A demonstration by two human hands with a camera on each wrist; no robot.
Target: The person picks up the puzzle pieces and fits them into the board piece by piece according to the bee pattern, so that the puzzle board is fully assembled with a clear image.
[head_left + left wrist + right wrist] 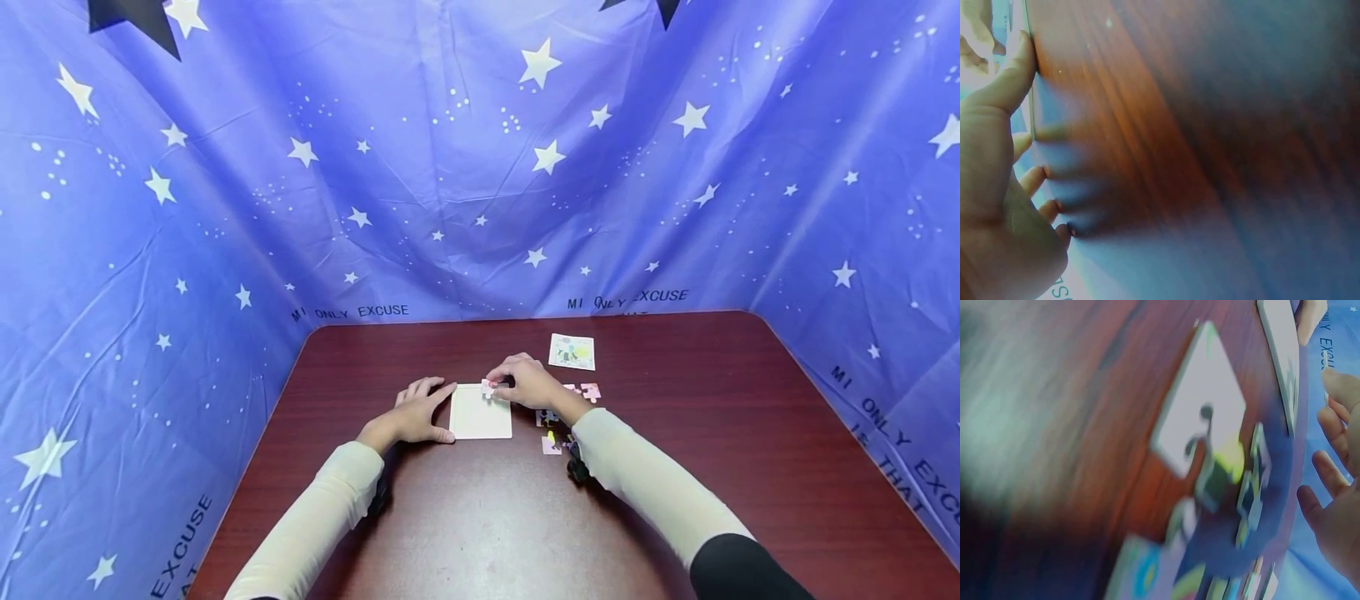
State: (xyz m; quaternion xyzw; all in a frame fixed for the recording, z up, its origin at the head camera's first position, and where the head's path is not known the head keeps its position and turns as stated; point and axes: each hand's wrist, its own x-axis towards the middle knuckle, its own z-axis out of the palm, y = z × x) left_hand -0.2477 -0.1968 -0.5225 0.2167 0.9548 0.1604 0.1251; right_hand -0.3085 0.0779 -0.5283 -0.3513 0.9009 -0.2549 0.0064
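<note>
Right grip (528, 382) pinching a puzzle piece (487, 389) at its tips, over the far half of a white tray (478, 422), left grip (414, 414) spread along the tray's left edge, loose pieces (551, 447) on the worktop (465, 517) rightward.

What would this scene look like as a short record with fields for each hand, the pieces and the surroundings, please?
left hand: the left hand touches the left side of the white tray, thumb and fingers spread
right hand: the right hand pinches a puzzle piece at the tray's far edge; contact with the tray cannot be told
loose pieces: several puzzle pieces lie right of the tray, partly hidden by the right arm
card: picture card, beyond the loose pieces
surface: reddish-brown table
backdrop: blue star-patterned curtain
</note>
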